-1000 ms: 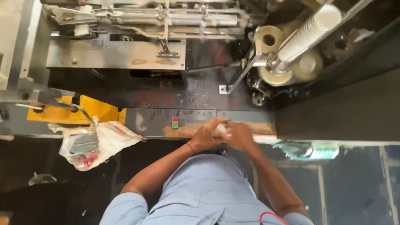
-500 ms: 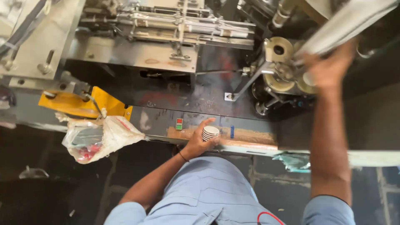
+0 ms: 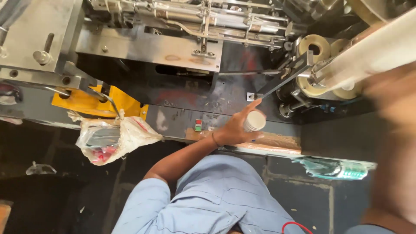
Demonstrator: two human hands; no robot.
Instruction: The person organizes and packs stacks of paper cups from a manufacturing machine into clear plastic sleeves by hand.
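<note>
My left hand [image 3: 236,128] grips a short stack of white paper cups [image 3: 254,121], held on its side above the brown ledge [image 3: 277,141] at the machine's front. My right arm [image 3: 392,143] is raised close to the camera at the right and shows only as a blur; its hand cannot be made out. It reaches up toward a long white stack of cups [image 3: 372,50] lying in the machine's upper right chute.
A metal machine [image 3: 151,43] with rods and plates fills the top. A yellow bracket [image 3: 102,102] and a hanging plastic bag [image 3: 110,136] are at the left. A small red and green switch [image 3: 198,125] sits near my left hand. A crumpled green wrapper [image 3: 336,169] lies at the lower right.
Both hands were together on the cups at the ledge. My right arm then rose to the long cup stack at the upper right; my left hand has lifted slightly with the short stack.
</note>
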